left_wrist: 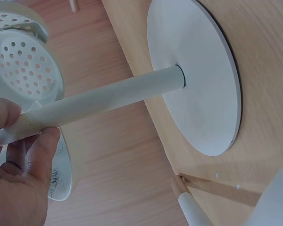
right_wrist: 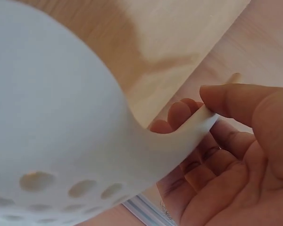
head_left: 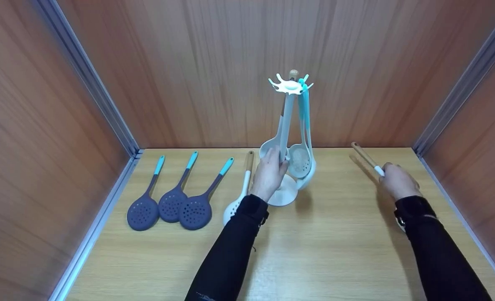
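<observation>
A white utensil stand [head_left: 287, 121] rises from a round base [left_wrist: 198, 80] at the middle of the table. My left hand [head_left: 269, 173] grips its pole, thumb on one side and fingertips on the other. From its hooks hang a ladle-like utensil with a wooden handle and turquoise-handled utensils, among them a perforated skimmer [head_left: 299, 161]. At the right, my right hand [head_left: 399, 182] pinches a white skimmer [right_wrist: 61, 117] by its neck. Its wooden handle end [head_left: 364, 154] points up and away; the holed bowl is mostly hidden behind the wrist in the head view.
Three dark skimmers with turquoise handles [head_left: 143, 212] lie at the left, two of them overlapping. Another white skimmer [head_left: 231, 209] with a wooden handle lies partly hidden by the left forearm. Wood-grain panels [head_left: 214, 75] wall the table at the back and both sides.
</observation>
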The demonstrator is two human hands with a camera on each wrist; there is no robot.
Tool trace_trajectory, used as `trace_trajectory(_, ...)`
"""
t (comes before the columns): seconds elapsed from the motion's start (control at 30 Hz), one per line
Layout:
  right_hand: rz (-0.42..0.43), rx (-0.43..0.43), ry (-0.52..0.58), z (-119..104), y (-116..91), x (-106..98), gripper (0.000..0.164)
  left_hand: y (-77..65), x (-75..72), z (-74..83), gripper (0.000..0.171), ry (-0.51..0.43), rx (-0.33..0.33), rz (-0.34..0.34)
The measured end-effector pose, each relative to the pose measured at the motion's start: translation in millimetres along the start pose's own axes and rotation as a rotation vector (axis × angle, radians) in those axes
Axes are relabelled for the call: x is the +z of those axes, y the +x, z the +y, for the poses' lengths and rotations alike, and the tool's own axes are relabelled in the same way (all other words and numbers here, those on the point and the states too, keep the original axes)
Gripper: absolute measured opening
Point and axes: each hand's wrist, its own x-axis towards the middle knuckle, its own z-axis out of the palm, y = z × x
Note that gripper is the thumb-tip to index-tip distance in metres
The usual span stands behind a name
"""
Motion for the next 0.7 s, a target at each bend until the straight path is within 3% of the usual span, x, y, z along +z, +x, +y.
trace_trajectory(0.2, 0.043, -0.015, -0.001, -7.3, 0.5, -2.9, 0.031, -1.2, 0.7, -0.7, 0.024, 0.043, 0.048, 0.029)
trace_trajectory(0.7, 0.08, -0.036, 0.004, -33.5, -4.3, -12.0, 0.032, -2.7, 0.2, 1.2, 0.025, 0.038, 0.038, 0.026)
